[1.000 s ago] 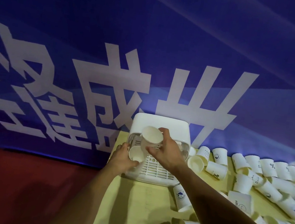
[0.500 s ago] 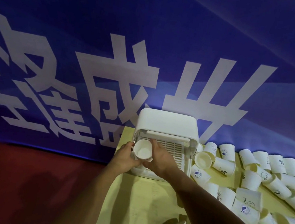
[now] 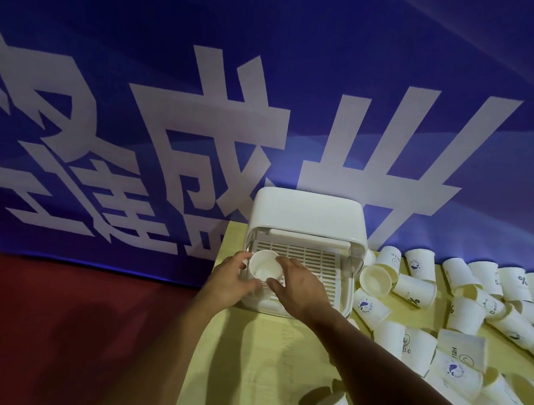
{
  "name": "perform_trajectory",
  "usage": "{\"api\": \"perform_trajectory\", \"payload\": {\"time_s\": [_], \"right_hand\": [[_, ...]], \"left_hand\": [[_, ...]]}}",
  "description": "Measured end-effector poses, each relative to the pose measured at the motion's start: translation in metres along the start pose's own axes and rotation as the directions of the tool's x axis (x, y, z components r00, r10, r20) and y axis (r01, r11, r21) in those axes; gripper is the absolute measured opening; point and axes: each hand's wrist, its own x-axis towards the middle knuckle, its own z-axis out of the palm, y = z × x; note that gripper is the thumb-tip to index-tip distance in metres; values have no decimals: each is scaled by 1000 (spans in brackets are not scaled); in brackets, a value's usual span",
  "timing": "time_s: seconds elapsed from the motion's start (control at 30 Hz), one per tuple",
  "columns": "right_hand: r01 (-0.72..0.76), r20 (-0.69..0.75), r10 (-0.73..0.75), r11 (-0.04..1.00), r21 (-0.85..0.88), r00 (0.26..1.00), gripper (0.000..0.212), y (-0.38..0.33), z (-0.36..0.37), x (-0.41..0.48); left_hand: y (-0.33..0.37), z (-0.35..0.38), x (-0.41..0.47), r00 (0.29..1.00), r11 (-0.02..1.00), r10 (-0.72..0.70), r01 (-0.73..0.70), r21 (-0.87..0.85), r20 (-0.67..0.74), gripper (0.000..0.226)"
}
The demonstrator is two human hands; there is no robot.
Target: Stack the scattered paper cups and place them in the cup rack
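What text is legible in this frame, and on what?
"逢盛世", large white characters, partly hidden: blue banner.
"HELL": mid-pile cup.
"%": far-row cup.
Remaining cup prints: too small or blurred.
Cup rack: no text visible.

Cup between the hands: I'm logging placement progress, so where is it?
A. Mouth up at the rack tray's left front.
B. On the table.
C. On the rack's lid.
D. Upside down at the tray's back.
A: the cup stands mouth up at the left front of the tray in the rack, with the left hand and right hand round it.
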Motion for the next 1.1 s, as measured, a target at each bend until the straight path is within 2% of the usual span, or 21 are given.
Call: {"api": "perform_trajectory", "payload": {"time_s": [0.13,0.4,0.77,0.97,1.1], "right_hand": [[-44,-30,45,998,42,999,59,2,4,1],[-54,8,54,998,40,999,57,9,4,0],[-49,33,48,999,11,998,62,47,-26,-23],[-6,39,6,1000,12,999,61,92,-56,-50],[0,32,-1,999,38,999,61,147,-87,-78]], "left_hand": [[-1,2,2,1000,1000,-2,2,-6,0,60],[1,4,1,1000,999,-8,8,40,2,64],[31,9,-16,991,992,14,4,129,-136,58],[76,46,-38,979,978,43,0,209,-198,54],[115,94,-56,981,975,50,-8,221,-185,56]]}}
